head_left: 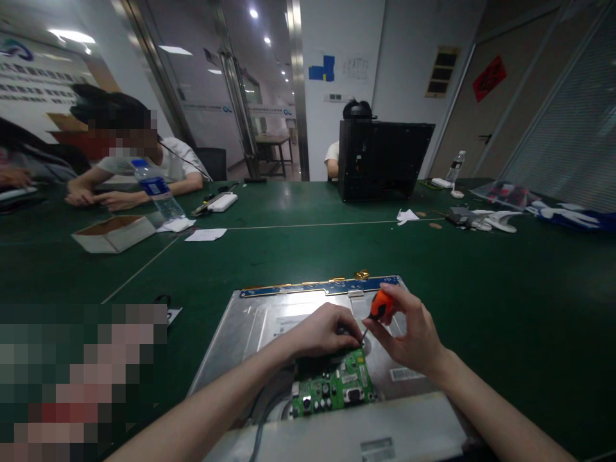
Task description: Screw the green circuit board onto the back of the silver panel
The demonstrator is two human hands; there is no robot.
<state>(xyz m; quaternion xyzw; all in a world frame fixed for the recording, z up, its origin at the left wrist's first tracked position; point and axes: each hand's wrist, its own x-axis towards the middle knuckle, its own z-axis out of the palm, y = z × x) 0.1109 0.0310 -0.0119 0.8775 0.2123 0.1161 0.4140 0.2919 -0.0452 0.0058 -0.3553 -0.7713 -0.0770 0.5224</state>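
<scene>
A flat metal display panel (409, 359) lies on the green table, with a blue circuit strip (308, 288) along its far edge. On the panel sits a green circuit board (332, 385). My right hand (416, 330) grips an orange and black screwdriver (381, 305), its thin shaft slanting down to the board's upper right corner. Beside the tip, my left hand (327, 330) has its fingers bent together at the board's far edge; what they hold, if anything, is hidden. A grey cable (260, 427) runs at the board's left.
Beyond the panel on the table (269, 250) are an open white box (114, 235), a water bottle (158, 190) and a black computer case (385, 160). Gloves (493, 220) lie far right. Several people sit around; a blurred area covers the lower left.
</scene>
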